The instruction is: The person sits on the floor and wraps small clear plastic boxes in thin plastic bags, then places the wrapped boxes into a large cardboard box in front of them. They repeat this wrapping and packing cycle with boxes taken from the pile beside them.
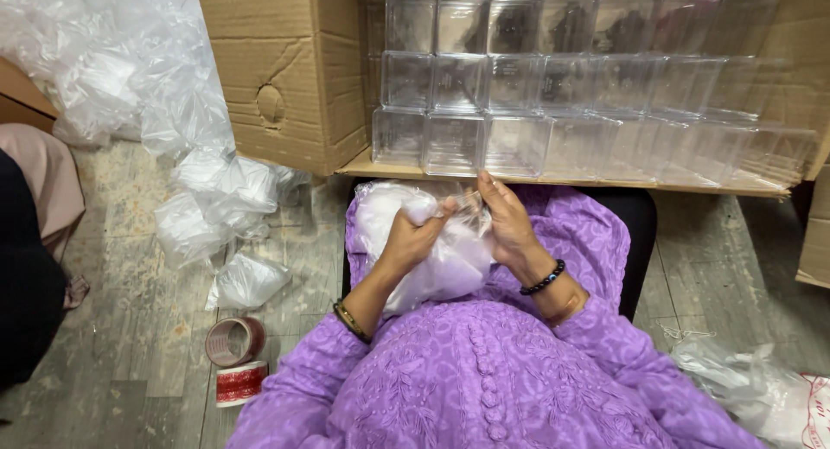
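Starting at the left, crumpled clear plastic bags (186, 168) lie heaped on the wooden floor (130, 311), with two tape rolls (235, 354), red-and-white printed, just below them. Behind stands a brown cardboard box (285, 77). At the centre, over a purple lap, the left hand (413, 237) grips a white-filled clear plastic bag (450, 263), fingers curled into it, while the right hand (506, 220) pinches its gathered top. Beyond them, rows of clear plastic containers (553, 95) fill an opened carton. At the far right, another bag with a red-printed label (761, 397) lies on the floor.
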